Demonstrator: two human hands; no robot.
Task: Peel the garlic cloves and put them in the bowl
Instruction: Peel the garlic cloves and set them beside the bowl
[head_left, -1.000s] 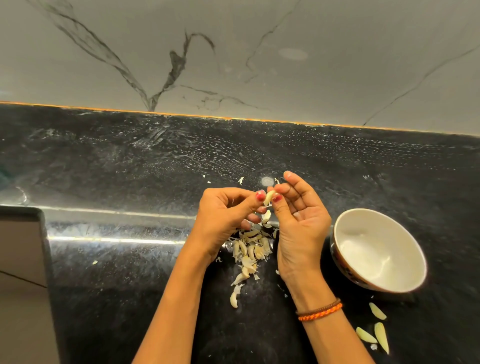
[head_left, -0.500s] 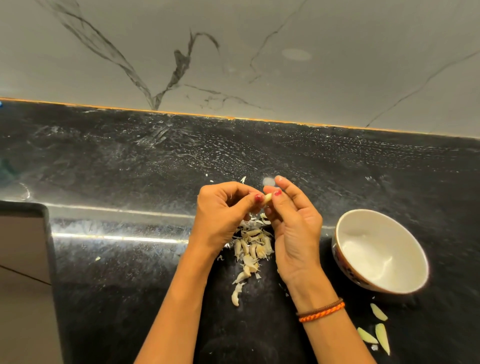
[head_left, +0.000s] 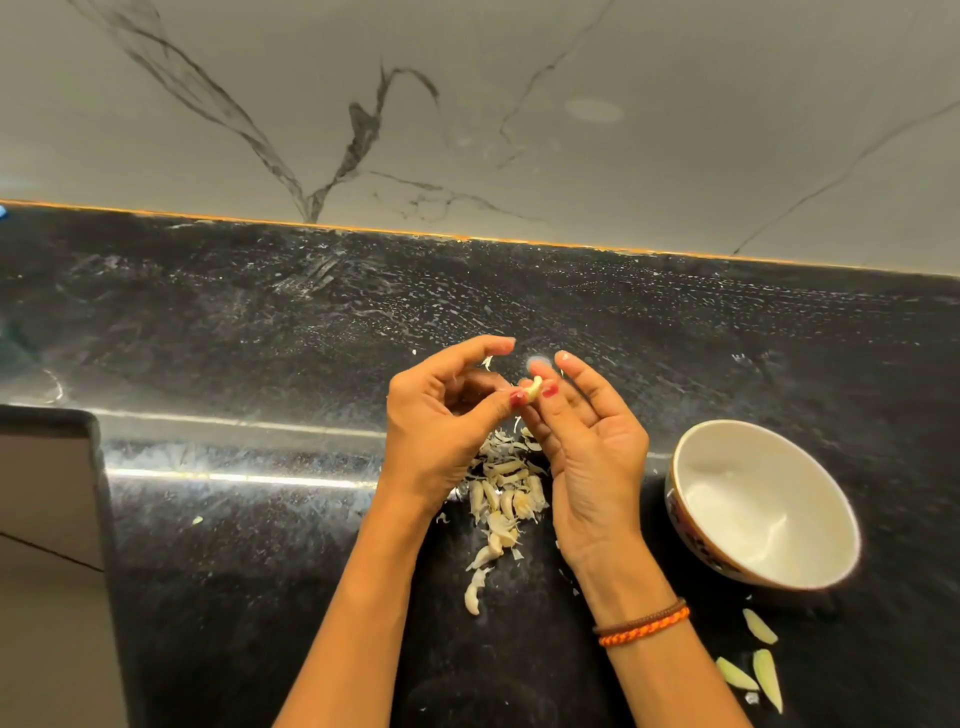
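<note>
A pale grey marble wall (head_left: 519, 104) with dark veins fills the upper part of the frame, meeting the black speckled stone tabletop (head_left: 208, 322) along a thin orange line. The tabletop takes up the middle and lower frame, and a grey rectangular panel with a dark edge (head_left: 47, 519) sits at the lower left.

Two bare forearms rise from the bottom edge toward the centre. The left hand (head_left: 441, 415) has its fingers curled, with the thumb and a bent finger pinching one end of a small pale curved garlic clove (head_left: 535, 388) held above the tabletop at the centre of the frame. The right hand (head_left: 592, 447) is turned palm up; its thumb and a fingertip grip the other end of the same clove, while its remaining fingers stand loosely extended. A braided orange and brown wristband (head_left: 644, 621) circles the right wrist.

A round white ceramic bowl with a patterned brown outer wall (head_left: 841, 519) rests on the tabletop at the right of the frame, near the right hand and apart from it. Its white inside shows no cloves that I can make out.

Under and between the hands lies a loose heap of papery off-white garlic skins and cloves (head_left: 501, 493), trailing down toward the lower centre. Three pale yellow-green pointed garlic pieces (head_left: 758, 670) lie at the lower right, just below the bowl.
</note>
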